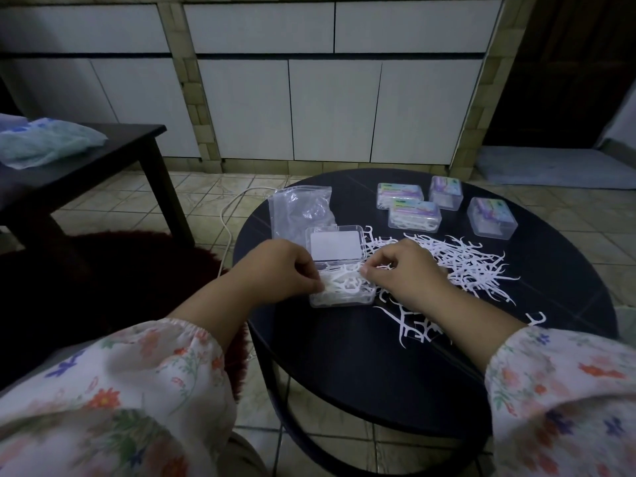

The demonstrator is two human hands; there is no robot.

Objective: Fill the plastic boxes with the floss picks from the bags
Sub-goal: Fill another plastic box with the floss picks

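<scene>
The dim light blurs detail: the print on the four shut boxes [414,211] at the far side of the round desk [361,356] cannot be read, and both hands cover part of what they work on. The open box [340,266] sits near the desk's left edge, lid raised behind it, its near half partly hidden by the left hand [280,266] and the right hand [404,273]. Left fingers [311,280] are curled over the floss picks [344,282] in the box; whether they actually pinch any cannot be told. Right fingers [373,268] are curled and pinch picks at the box's right rim. A loose pile [471,263] lies right of the box, partly under the right wrist. An emptied bag [299,211] lies behind the lid.
</scene>
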